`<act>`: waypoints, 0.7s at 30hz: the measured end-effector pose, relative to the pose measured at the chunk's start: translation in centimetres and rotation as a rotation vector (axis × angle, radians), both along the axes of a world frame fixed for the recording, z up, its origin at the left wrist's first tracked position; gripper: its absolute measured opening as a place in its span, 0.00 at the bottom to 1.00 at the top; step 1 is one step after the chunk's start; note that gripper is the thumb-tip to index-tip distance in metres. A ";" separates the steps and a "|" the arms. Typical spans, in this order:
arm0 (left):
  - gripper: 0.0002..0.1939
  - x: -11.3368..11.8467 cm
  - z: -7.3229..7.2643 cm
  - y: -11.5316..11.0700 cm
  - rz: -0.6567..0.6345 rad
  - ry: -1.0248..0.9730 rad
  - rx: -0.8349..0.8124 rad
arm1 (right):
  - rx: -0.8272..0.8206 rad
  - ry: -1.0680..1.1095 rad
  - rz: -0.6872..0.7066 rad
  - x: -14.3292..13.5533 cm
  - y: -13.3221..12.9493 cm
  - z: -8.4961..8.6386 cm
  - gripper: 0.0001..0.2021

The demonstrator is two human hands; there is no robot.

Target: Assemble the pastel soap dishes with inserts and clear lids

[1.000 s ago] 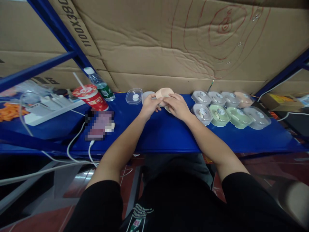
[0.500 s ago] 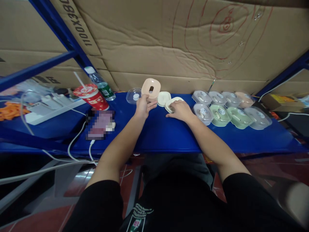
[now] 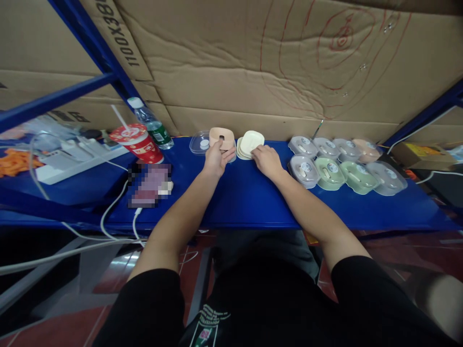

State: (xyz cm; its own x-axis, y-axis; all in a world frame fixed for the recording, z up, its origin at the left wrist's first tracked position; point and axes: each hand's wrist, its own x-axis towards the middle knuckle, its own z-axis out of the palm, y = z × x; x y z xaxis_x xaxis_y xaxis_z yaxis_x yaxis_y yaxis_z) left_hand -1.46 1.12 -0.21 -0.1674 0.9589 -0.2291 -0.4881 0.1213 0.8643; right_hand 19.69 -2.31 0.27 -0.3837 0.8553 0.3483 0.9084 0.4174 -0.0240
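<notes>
Our left hand (image 3: 215, 160) covers the lower part of the peach piece (image 3: 226, 134); thumb hides some of its slot. That piece blocks part of a clear lid (image 3: 198, 143). The upper cream piece (image 3: 252, 141) screens what lies beneath; we can't count the layers. Our right hand (image 3: 268, 161) covers its near corner. Stickers (image 3: 306, 166) on the boxes: too small for us to read. Purplish thing (image 3: 150, 185): pixelated. Printed number (image 3: 116, 34) and red drawing (image 3: 342, 39) run off the top edge, shirt (image 3: 260, 299) off the bottom. Pale shape (image 3: 448, 306), lower right: blurred.
</notes>
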 end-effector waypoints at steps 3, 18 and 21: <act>0.23 -0.1 0.0 0.0 -0.009 -0.030 -0.008 | -0.030 -0.009 0.032 -0.6 0.9 -0.7 0.18; 0.21 -1.6 2.5 -1.7 -0.219 0.541 -0.098 | -0.100 0.253 -0.068 0.0 1.3 -1.9 0.25; 0.19 -2.3 2.6 -1.6 -0.244 0.844 -0.063 | -0.117 0.265 -0.077 0.1 1.3 -1.9 0.26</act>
State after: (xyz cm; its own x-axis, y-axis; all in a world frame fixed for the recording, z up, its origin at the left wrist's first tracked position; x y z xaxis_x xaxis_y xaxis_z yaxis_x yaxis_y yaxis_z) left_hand -3.77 -0.52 2.38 -0.0970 0.9798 -0.1747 0.3566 0.1981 0.9130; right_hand 19.78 -0.97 -1.66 -0.2254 0.9186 0.3246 0.8930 0.3280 -0.3082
